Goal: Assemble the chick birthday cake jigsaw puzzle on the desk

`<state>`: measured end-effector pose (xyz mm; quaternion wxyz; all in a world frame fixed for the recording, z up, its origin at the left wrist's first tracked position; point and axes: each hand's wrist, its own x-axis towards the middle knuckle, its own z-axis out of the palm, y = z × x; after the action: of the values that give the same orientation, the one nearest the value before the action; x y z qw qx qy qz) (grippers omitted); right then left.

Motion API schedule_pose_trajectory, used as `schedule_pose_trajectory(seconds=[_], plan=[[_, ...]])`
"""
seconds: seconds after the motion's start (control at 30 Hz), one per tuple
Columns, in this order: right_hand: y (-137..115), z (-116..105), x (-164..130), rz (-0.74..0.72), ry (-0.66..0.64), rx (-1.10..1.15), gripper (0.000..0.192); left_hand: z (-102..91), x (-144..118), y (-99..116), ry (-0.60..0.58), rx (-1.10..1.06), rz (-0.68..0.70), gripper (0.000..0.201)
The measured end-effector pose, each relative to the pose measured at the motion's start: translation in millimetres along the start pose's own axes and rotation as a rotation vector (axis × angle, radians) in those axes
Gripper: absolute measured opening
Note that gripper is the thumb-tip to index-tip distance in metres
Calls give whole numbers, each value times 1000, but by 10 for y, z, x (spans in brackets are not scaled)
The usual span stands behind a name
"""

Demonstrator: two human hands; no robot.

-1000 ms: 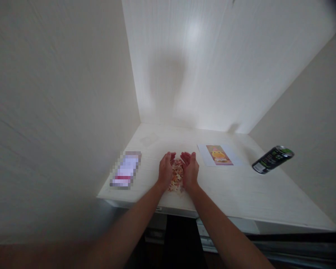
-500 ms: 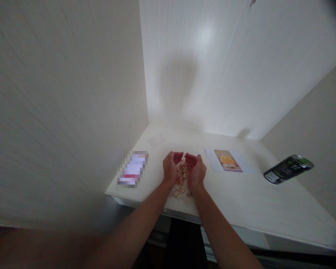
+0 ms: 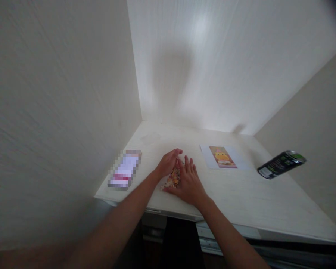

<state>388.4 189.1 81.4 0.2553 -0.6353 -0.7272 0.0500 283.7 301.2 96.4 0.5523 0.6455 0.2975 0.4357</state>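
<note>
Both hands lay open: left hand (image 3: 168,163) edge-on, right hand (image 3: 188,182) flat with fingers spread, touching a small heap of colourful pieces (image 3: 173,177) between them on the white desk (image 3: 240,194), near its front edge.

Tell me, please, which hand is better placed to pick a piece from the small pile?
Probably the left hand: it is raised at the pile of small colourful pieces, while the right hand lies flat beside it.
</note>
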Motion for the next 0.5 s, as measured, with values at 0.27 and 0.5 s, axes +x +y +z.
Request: schedule_pose_trajectory(seconds=[0.27, 0.5], plan=[[37, -43, 248, -85, 23, 59, 78, -44, -168, 45, 46, -72, -38, 53], [-43, -86, 215, -137, 26, 8, 50, -49, -158, 39, 234, 5, -36, 59]])
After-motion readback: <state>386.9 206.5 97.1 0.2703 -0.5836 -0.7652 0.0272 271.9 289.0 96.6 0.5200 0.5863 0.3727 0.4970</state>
